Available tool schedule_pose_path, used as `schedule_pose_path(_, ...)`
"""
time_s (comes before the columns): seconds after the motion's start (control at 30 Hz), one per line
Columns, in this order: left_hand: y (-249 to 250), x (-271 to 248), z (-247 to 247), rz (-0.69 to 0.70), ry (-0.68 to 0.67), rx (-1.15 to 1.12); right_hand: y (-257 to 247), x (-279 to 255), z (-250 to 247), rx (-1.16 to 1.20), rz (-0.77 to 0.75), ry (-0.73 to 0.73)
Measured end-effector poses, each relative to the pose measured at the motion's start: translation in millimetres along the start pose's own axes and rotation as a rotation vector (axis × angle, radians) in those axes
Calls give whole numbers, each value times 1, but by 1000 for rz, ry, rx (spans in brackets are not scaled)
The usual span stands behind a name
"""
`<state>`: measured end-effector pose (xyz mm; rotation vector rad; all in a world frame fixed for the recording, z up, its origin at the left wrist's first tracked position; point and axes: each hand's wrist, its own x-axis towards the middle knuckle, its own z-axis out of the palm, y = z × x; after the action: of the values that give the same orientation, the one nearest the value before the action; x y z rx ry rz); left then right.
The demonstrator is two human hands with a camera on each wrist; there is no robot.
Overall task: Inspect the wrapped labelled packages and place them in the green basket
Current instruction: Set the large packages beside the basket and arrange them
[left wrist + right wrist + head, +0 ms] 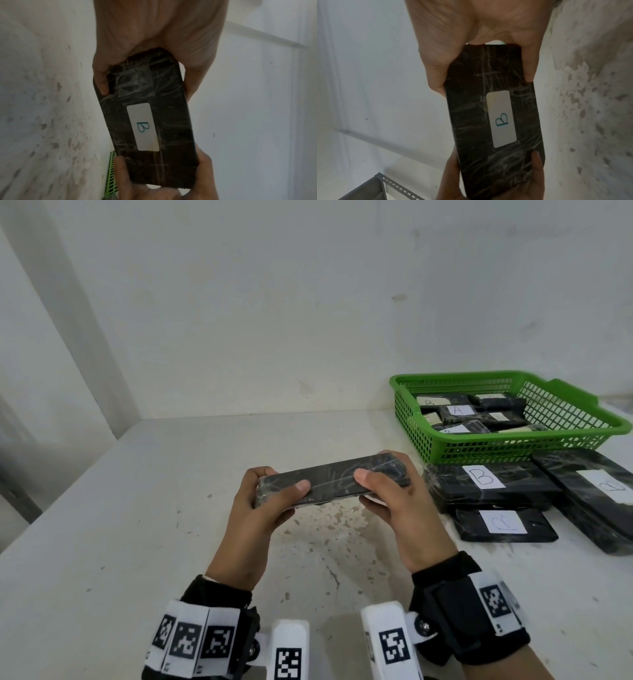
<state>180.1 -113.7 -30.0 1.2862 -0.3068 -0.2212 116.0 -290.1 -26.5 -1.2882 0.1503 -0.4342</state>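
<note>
Both hands grip pkg ends.

head cam high, looking down, wrist cams close, sharing package

Black wrapped packages and a green basket on the white surface

One black film-wrapped package, its white "B" label facing away from the head camera, is held level above the surface, a hand at each end. The green mesh basket holds several labelled packages; three more, marked B, C and one unclear, lie just beside it.
</note>
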Motion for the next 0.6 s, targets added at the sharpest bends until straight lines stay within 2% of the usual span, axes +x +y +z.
schedule_pose_path(0.17, 3, 5, -6, 47, 38, -10, -3, -5, 3, -38, 12, -67)
schedule_pose_path(0.43, -1, 0, 0, 63, 11, 61, -3, -3, 0, -45, 45, -1)
schedule_pose_path(0.53, 0, 1, -3, 112, 35, 83, -3, -1, -1, -61, 80, -63)
schedule_pose_path(0.6, 1, 2, -6, 141, 41, 101, -4, -1, -1, 48, 113, -111)
